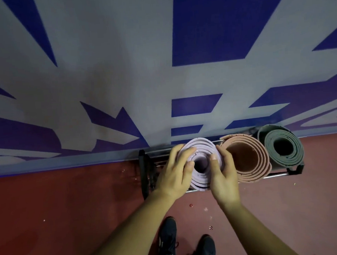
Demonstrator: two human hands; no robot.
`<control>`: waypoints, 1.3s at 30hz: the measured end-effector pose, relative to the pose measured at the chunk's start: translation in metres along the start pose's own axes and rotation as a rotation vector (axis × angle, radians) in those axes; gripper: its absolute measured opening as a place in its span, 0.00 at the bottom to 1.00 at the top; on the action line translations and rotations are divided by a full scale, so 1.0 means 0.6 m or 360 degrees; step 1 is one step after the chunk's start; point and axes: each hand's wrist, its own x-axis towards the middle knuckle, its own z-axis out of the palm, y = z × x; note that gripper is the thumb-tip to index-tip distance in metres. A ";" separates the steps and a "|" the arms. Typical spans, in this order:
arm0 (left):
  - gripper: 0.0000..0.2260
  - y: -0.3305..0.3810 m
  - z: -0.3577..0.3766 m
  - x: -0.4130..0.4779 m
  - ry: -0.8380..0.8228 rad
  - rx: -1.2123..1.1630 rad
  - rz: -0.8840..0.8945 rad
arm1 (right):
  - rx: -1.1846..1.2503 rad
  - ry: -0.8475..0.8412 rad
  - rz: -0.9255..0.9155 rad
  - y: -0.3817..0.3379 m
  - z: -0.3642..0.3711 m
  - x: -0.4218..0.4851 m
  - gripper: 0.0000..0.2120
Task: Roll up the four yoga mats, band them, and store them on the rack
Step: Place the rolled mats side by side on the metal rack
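Gripping lilac rolled yoga mat point(202, 147) with both hands, viewing it end-on, spiral and hollow core facing up.

Clamping its 9 o'clock side with left hand point(175, 170): curling fingers over the rim toward 12, pressing thumb at the core's edge. Wrapping its 3 o'clock side with right hand point(224, 175): squeezing fingers in between this roll and its neighbour, laying thumb on the inner turns beside the core. Holding tight on the roll with both, carrying nothing else.

Standing the roll upright inside the mat rack point(144, 173), left part, between the back rail at 12 and the chrome front rail at 6. Not seeing the bottom end, so cannot tell whether seated. Cannot tell whether banded either, not seeing the sides.

Touching at 3 o'clock: salmon-pink rolled mat point(250, 174), upright, wound looser, wide core. Touching that one at its 3 o'clock, filling the rack's right end: grey-green rolled mat point(294, 154), upright, wound tighter, dark core.

Backing the rack against the wall point(121, 71) at 12 o'clock, pale grey with big blue graphic shapes. Resting it on dark red floor point(70, 200). Showing its black end frame at 9 o'clock of the left hand.

Showing at 6 o'clock, bottom of view: two black shoes point(167, 236), toes pointing toward the rack. Lying between shoes and rack: a few small shiny specks point(191, 205).
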 end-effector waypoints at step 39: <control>0.33 0.037 -0.054 -0.043 -0.0408 0.1024 -0.0214 | -0.1685 -0.0356 -0.0295 -0.048 -0.071 -0.064 0.25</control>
